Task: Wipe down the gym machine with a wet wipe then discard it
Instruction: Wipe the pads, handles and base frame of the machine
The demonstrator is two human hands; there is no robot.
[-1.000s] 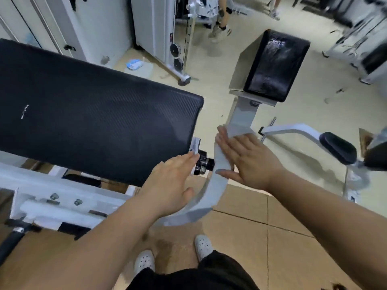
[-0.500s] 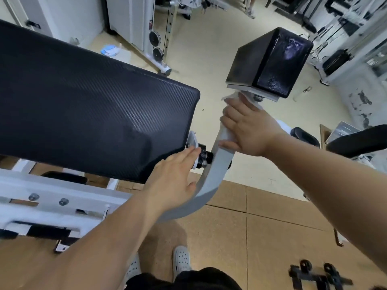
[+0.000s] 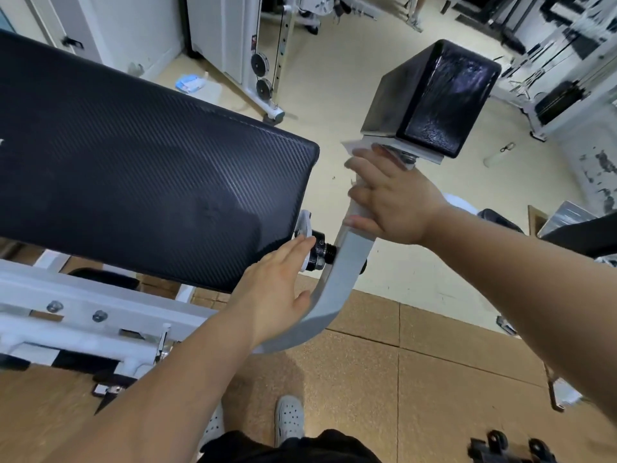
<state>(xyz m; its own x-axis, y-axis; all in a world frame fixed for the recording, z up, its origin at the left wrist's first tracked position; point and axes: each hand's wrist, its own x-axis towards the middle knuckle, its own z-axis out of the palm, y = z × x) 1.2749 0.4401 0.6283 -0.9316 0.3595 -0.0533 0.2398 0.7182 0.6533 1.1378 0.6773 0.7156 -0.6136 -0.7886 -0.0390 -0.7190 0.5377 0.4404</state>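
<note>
The gym machine has a large black textured pad on the left and a small glossy black pad at the top of a curved white arm. My right hand wraps over the upper part of that arm just below the small pad. It presses a white wet wipe against the arm, and one corner of the wipe sticks out past my fingers. My left hand rests flat on the arm's lower curve, fingertips at the black adjustment knob.
A blue-and-white wipe pack lies on the floor behind the big pad, beside a white cable machine. More machines stand at the right. A bottle lies on the floor. My shoes stand on brown mats.
My right hand has slid up the white arm with the wipe, from beside the knob to just under the small pad. My left hand has stayed near the knob.
</note>
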